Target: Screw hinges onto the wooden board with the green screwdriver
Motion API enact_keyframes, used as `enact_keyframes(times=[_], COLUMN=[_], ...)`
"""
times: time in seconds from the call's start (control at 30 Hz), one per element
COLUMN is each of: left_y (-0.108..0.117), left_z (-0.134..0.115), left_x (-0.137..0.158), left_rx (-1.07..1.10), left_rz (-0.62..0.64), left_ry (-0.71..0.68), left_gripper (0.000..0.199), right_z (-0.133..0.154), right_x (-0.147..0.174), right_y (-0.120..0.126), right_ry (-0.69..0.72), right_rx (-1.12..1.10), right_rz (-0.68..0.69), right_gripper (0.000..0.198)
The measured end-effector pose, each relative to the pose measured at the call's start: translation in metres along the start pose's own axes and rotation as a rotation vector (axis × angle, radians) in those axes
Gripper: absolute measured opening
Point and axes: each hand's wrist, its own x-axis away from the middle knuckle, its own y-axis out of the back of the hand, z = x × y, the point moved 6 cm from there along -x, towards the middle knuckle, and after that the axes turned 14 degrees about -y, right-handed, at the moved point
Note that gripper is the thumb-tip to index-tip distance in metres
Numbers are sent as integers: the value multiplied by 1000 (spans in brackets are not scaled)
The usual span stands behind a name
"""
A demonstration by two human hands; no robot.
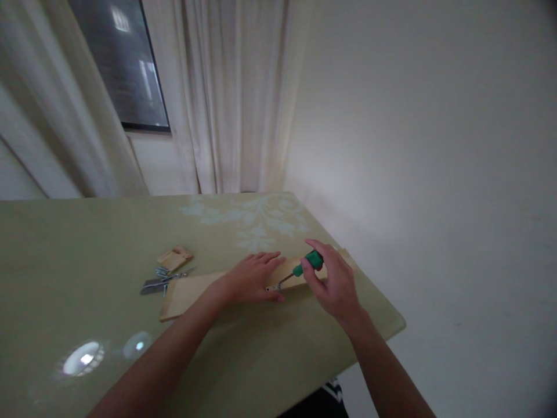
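A long pale wooden board (pixel 191 292) lies flat on the green table (pixel 87 249), near its right corner. My left hand (pixel 252 280) rests palm down on the board's middle, fingers spread and pointing right. My right hand (pixel 333 278) grips a green-handled screwdriver (pixel 304 267), its metal shaft slanting down-left to a small metal fitting (pixel 273 287) on the board just by my left fingertips.
Left of the board lie a small wooden block (pixel 174 257), a few loose screws (pixel 162 271) and a flat metal piece (pixel 153 285). The table's right edge and corner (pixel 402 322) are close to my right hand. Curtains and a dark window stand behind.
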Motion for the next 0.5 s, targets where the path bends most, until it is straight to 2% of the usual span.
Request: enact_keyframes(times=[0.17, 0.5], left_y=[-16, -13], left_z=[7, 3], left_x=[0, 0], left_rx=[-19, -57], left_rz=[18, 5], left_ry=[45, 73], left_gripper=[90, 79], right_z=[-4, -12], right_x=[-2, -4], right_y=[5, -3], right_ry=[-16, 32], right_rx=[-35, -100], right_rz=[-11, -20], right_gripper=[35, 43])
